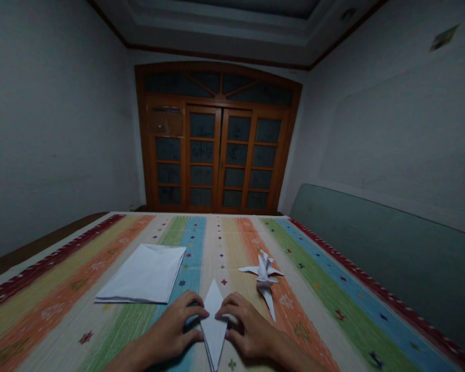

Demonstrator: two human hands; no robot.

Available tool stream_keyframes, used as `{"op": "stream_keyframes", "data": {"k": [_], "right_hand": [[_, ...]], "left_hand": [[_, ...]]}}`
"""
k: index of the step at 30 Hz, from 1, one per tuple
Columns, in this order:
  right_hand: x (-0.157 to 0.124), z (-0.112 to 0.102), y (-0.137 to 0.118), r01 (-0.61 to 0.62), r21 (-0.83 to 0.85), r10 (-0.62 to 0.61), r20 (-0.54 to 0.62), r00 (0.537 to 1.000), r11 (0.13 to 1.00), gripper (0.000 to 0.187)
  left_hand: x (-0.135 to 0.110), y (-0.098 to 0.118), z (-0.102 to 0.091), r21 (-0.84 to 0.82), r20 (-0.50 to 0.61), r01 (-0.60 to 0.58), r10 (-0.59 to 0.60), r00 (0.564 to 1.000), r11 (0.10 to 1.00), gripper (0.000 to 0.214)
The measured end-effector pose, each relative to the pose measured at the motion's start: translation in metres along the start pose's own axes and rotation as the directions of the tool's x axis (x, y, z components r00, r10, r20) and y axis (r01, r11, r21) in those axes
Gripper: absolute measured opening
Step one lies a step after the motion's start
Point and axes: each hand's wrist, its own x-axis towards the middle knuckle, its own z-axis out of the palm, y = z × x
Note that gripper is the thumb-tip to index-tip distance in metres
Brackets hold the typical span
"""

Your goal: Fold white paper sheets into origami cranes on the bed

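Note:
A white sheet of paper folded into a narrow diamond [214, 330] lies on the table in front of me, one point facing away. My left hand [184, 323] grips its left edge, thumb and fingers curled against the paper. On the opposite edge my right hand [248, 323] does the same, fingertips resting on the fold. Beyond my right hand sit white folded-paper figures [264, 268] with pointed, wing-like parts, close together or touching. To the left, past my left hand, is a stack of white square paper [145, 274].
A striped, patterned cloth [313, 310] covers the table. Along the right side runs a pale green panel [372, 222], perhaps a bench back. Wooden doors with glass panes [220, 155] stand beyond the table's far edge, between white walls.

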Motion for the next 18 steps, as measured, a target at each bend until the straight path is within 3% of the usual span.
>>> {"op": "stream_keyframes", "data": {"k": [5,14,16,18], "right_hand": [[0.003,0.002,0.007,-0.013,0.053,0.015,-0.042,0.999,0.999,0.045],[0.004,0.009,0.015,-0.027,-0.007,0.026,-0.158,0.987,1.0,0.018],[0.003,0.011,0.016,-0.08,-0.028,0.074,-0.17,0.983,0.996,0.02],[0.002,0.012,0.016,-0.126,-0.01,0.123,-0.167,0.978,0.992,0.035]], "left_hand": [[0.003,-0.005,0.002,-0.028,-0.023,-0.039,0.038,0.999,0.999,0.034],[0.008,-0.002,0.01,-0.023,-0.142,-0.01,0.007,0.99,1.0,0.015],[0.009,0.0,0.012,-0.015,-0.158,0.016,-0.018,0.987,1.0,0.014],[0.009,0.002,0.014,-0.019,-0.172,0.052,-0.054,0.984,0.998,0.012]]}}
